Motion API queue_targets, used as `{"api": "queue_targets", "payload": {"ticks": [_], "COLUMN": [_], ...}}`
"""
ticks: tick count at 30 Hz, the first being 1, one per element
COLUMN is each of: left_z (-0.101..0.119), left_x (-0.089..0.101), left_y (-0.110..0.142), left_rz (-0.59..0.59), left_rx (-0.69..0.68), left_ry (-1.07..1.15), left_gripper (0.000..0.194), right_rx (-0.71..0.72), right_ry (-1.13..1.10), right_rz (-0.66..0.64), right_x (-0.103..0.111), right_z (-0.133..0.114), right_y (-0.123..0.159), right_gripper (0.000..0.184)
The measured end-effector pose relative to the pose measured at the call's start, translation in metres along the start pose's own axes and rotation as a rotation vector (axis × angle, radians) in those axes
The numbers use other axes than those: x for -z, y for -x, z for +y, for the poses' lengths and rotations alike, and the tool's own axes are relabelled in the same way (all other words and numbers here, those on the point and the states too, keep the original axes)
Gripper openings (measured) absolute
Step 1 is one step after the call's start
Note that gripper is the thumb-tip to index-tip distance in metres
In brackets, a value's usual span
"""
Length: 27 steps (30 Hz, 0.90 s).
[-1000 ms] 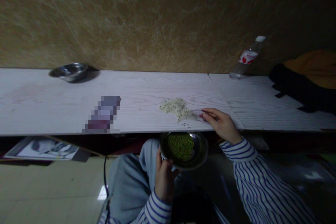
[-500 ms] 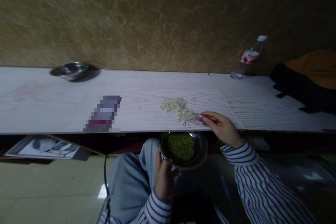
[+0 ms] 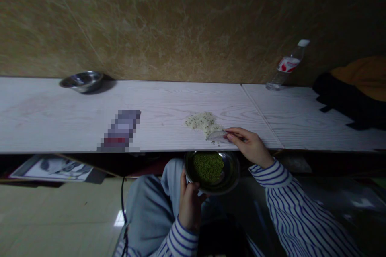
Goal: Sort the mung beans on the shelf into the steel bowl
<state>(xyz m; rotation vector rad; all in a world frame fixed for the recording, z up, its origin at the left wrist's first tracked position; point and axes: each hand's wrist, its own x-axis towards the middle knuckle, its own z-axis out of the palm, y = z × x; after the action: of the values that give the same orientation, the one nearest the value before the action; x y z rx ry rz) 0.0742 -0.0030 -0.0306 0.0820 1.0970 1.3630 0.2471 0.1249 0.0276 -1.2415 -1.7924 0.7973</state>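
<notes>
My left hand (image 3: 189,204) grips the near left rim of a steel bowl (image 3: 233,174), just below the table's front edge and over my lap. Green mung beans (image 3: 208,166) cover the left part of the bowl's inside. Between the thumb and fingers of my right hand (image 3: 249,142) is a clear plastic scoop (image 3: 216,135), low over the tabletop. Its tip meets the near right side of a pile of white rice (image 3: 200,122) speckled with dark green beans. A few loose beans lie by the edge, under the scoop.
A second steel bowl (image 3: 83,82) stands by the wall at back left. A blurred-out flat object (image 3: 122,128) lies left of the rice. Toward the right are an upright plastic bottle (image 3: 285,66) and a black and orange cloth item (image 3: 356,92). Below the white table (image 3: 163,104) is a shelf.
My right hand has shifted slightly left with the scoop, closer to the rice pile. The bowl in my left hand stays nearly in place. The whole view has moved slightly.
</notes>
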Motion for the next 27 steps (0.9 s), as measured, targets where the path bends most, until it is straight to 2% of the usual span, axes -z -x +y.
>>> {"api": "queue_targets", "payload": {"ticks": [9,22,27], "left_z": [-0.002,0.001,0.002], "left_x": [0.002,0.003,0.002], "left_y": [-0.002,0.003,0.003], "left_rz": [0.016,-0.061,-0.074], "left_rx": [0.001,-0.017,-0.029], "left_ry": [0.006,0.031,0.021], "left_gripper": [0.066,0.066,0.064], "right_rx": [0.023,0.094,0.103], "right_ry": [0.001,0.047,0.134], "right_rz": [-0.015,-0.055,0.024], "right_x": [-0.003,-0.002,0.004], "right_z": [-0.004,-0.009,-0.007], "right_y": [-0.005,-0.002,0.008], "right_gripper": [0.025,0.022,0.023]}}
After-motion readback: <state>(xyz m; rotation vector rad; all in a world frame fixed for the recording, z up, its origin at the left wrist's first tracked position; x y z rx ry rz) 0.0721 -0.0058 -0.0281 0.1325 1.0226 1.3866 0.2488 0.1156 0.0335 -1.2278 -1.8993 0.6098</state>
